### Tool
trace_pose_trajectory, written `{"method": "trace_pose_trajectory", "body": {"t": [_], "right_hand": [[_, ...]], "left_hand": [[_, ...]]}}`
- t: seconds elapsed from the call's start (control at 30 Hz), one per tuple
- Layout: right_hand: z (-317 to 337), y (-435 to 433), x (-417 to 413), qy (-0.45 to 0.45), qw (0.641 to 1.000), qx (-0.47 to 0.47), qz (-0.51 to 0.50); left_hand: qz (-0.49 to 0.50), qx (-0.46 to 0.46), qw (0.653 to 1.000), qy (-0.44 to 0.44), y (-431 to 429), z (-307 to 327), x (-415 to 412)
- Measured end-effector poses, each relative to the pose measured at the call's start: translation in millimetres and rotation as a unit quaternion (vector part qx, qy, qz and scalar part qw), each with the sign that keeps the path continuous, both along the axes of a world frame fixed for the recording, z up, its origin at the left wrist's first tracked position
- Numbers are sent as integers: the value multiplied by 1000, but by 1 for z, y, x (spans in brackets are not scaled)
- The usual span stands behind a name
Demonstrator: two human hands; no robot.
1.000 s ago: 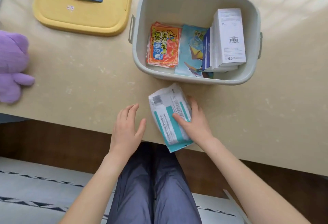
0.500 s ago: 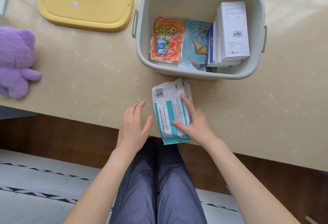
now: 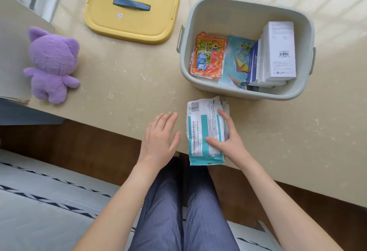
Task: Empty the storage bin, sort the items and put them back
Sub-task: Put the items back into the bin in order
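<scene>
A grey storage bin (image 3: pixel 246 11) stands on the beige table, lid off. Inside lie orange-red packets (image 3: pixel 208 56), a blue origami-paper pack (image 3: pixel 237 62) and white boxes (image 3: pixel 280 52) stacked at the right. In front of the bin a white and teal packet (image 3: pixel 202 129) lies at the table's near edge. My right hand (image 3: pixel 228 139) holds it, thumb on its face and fingers along its right side. My left hand (image 3: pixel 159 139) hovers just left of the packet, fingers straight, holding nothing.
The bin's yellow lid (image 3: pixel 133 22) with a blue handle lies at the back left. A purple plush toy (image 3: pixel 52 64) sits at the table's left end. My legs are under the table's near edge.
The white and teal packet has turned from a tilt to nearly upright under my right hand. My left hand stays beside it. The camera view has shifted.
</scene>
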State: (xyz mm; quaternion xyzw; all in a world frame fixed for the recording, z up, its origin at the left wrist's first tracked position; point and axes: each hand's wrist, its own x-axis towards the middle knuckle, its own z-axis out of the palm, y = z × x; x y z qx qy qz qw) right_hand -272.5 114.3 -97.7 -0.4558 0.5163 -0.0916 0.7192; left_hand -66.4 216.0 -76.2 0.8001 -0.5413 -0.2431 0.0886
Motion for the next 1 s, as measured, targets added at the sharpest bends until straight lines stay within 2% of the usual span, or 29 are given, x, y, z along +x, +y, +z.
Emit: {"method": "trace_pose_trajectory", "body": {"t": [0.13, 0.27, 0.6, 0.77, 1.0], "right_hand": [[30, 16, 1, -28, 998, 43, -20], [72, 37, 1, -51, 997, 49, -22], [204, 23, 25, -139, 988, -52, -53], [234, 8, 48, -158, 982, -73, -79], [228, 18, 119, -158, 981, -78, -85]], "left_hand": [[10, -6, 1000, -4, 9, 36, 11], [21, -48, 999, -13, 23, 86, 21], [78, -181, 978, -65, 42, 203, 42], [96, -219, 968, -80, 41, 226, 77], [132, -229, 961, -80, 55, 213, 157]]}}
